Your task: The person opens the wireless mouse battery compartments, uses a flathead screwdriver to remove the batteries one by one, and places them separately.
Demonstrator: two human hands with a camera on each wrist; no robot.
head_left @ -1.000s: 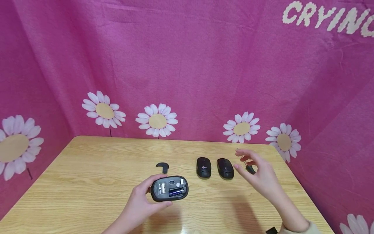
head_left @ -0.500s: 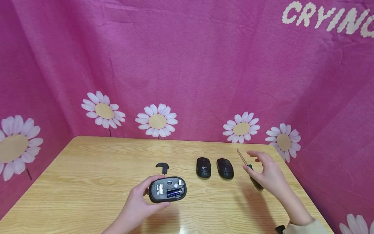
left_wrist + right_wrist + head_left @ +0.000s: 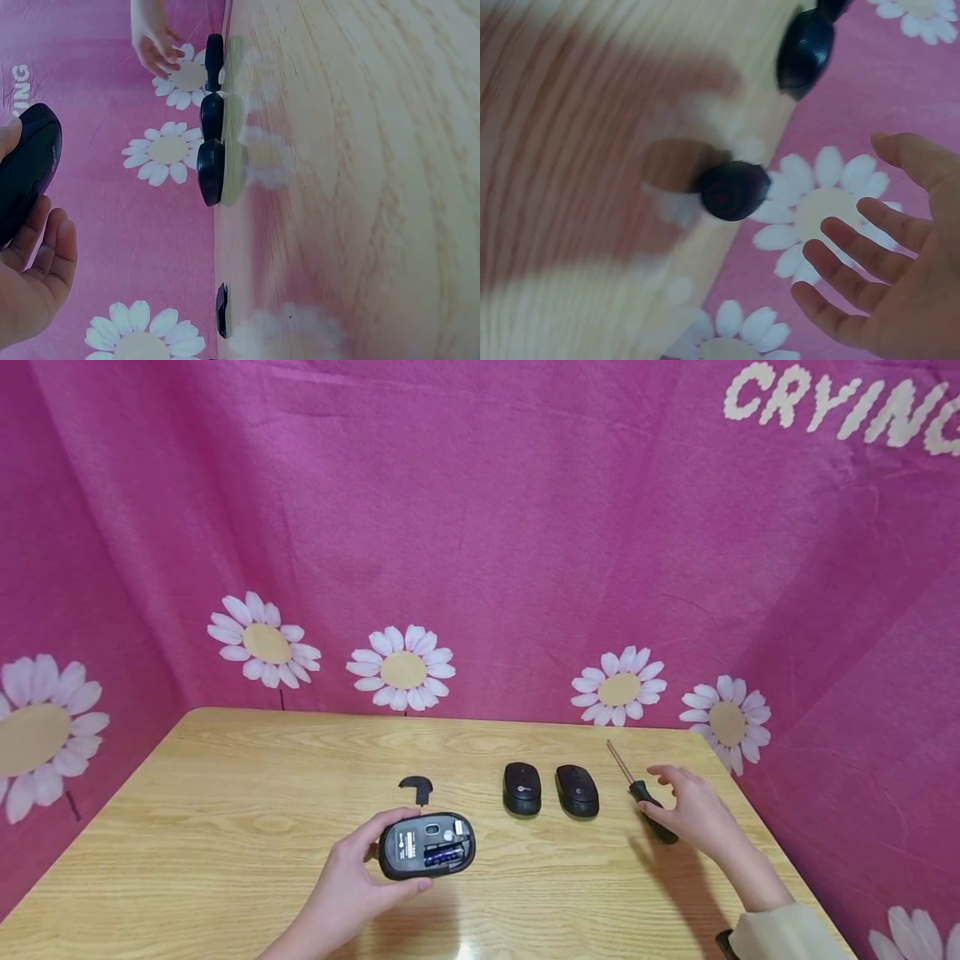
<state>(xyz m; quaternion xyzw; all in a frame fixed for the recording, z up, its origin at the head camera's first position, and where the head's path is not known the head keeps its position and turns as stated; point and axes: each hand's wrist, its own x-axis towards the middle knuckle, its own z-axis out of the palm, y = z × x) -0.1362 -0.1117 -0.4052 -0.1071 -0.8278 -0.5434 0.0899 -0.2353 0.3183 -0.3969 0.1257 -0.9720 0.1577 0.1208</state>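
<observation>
My left hand (image 3: 348, 877) grips a black computer mouse (image 3: 405, 852) above the table, thumb on the near edge and fingers on the far edge. Its underside faces up, and a dark blue battery (image 3: 445, 855) lies in the uncovered battery bay. A detached black battery cover (image 3: 420, 789) rests on the table just beyond. My right hand (image 3: 696, 814) hovers over a dark-handled screwdriver (image 3: 643, 795) at the right; in the right wrist view its fingers (image 3: 855, 277) are spread, holding nothing, and apart from the screwdriver's handle (image 3: 733, 191).
Two more black mice, one (image 3: 522, 790) left of the other (image 3: 577, 792), stand upright between the held mouse and the screwdriver. A pink curtain (image 3: 480, 543) with daisies hangs behind the wooden table (image 3: 225, 827) and along its sides.
My right hand has moved right and toward me, so more of the screwdriver shows. The screwdriver stays in place. My left hand, with the mouse, has shifted slightly left.
</observation>
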